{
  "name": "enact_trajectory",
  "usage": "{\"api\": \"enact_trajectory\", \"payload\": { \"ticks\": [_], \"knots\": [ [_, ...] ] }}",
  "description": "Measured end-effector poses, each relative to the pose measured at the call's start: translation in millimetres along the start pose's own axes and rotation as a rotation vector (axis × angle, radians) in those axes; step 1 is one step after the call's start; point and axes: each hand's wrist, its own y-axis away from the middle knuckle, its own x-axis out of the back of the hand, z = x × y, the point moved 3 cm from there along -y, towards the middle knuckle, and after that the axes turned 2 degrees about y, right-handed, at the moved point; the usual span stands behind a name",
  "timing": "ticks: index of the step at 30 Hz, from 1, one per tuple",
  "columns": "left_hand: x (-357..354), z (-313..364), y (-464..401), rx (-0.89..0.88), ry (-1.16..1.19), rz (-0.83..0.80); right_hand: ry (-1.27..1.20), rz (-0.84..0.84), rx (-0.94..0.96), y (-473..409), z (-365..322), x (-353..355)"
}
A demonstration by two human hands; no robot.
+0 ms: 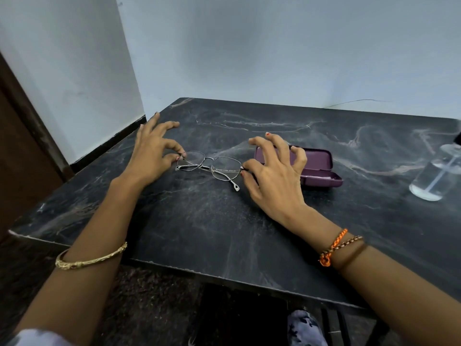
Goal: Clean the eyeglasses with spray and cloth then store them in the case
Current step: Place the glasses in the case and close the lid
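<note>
The eyeglasses (pixel 208 168) lie on the dark desk (pixel 224 233), between the two hands. Their thin arms are folded and cross under the lenses. The left hand (pixel 152 151) is at the left end of the eyeglasses. Its thumb and first finger pinch the corner of the frame there, and its other fingers spread out above the desk. The right hand (pixel 273 171) is at the right end of the eyeglasses. Its thumb and first finger pinch that corner of the frame, and its other fingers are bent and spread like a claw.

The eyeglasses have a thin, shiny metal frame and clear lenses with rounded corners. The desk top is black stone with pale grey swirls, smooth and flat.

Just behind the right end of the eyeglasses, partly hidden by the right hand, lies a purple glasses case (pixel 320 168). It is open, hard and smooth, with rounded ends. Far to the right of the eyeglasses, at the edge of the view, stands a clear spray bottle (pixel 435 176) with clear liquid and a thin tube inside. Its top is cut off by the edge.

A gold bangle (pixel 89 258) is on the left arm. An orange woven thread (pixel 333 247) and a brown bead chain (pixel 349 242) are on the right wrist.

No words can be read on anything.
</note>
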Motion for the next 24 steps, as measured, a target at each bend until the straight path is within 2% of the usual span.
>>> {"api": "enact_trajectory", "payload": {
  "ticks": [5,10,17,24],
  "knots": [
    [2.8,13.6,0.0,0.010,0.154,0.120,-0.110,0.182,-0.056,3.2,7.7,18.1],
    [2.7,40.9,-7.3,0.046,0.247,0.173,-0.175,0.292,-0.105,2.4,28.9,39.6],
    [-21.6,98.4,-28.1,0.016,0.259,0.131,-0.307,0.267,-0.381,8.3,96.5,51.4],
    [-58.3,134.7,-38.7,-0.048,0.201,0.053,-0.305,0.192,-0.507,27.5,144.5,43.9]
  ]
}}
